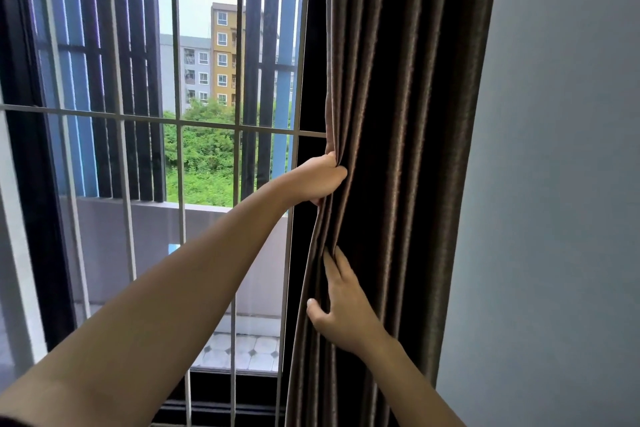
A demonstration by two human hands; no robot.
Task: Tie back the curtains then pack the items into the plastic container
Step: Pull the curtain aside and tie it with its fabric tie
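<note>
Gripping the leading edge of the brown curtain (398,114), the left hand (320,180) has its fingers curled round a bunch of pleats about halfway up the frame, with the fingertips hidden behind the cloth. Lower down, the right hand (343,312) lies against the same edge. Its fingers are fairly straight and point up along the folds, its thumb is spread out toward the window side, and its fingertips sink between two pleats and are lost there.

The curtain hangs gathered in a narrow column between the dark window frame (304,80) on its left and the plain grey wall (554,184) on its right. Its right edge runs close along the wall. Its left edge bows inward between the two hands, and above the left hand it falls straight.

Left of the curtain the window stands uncovered, and both forearms reach across in front of it. White grille bars (176,121) cross the opening. Beyond them are dark and blue vertical slats (138,45), a tiled balcony floor (242,354), green trees (204,156) and apartment blocks (221,55).

The curtain's top and hem are both cut off by the frame, so how it is hung cannot be seen. Deep shadow fills its folds, and what lies behind it is hidden. Both arms are cut off at the lower edge.
</note>
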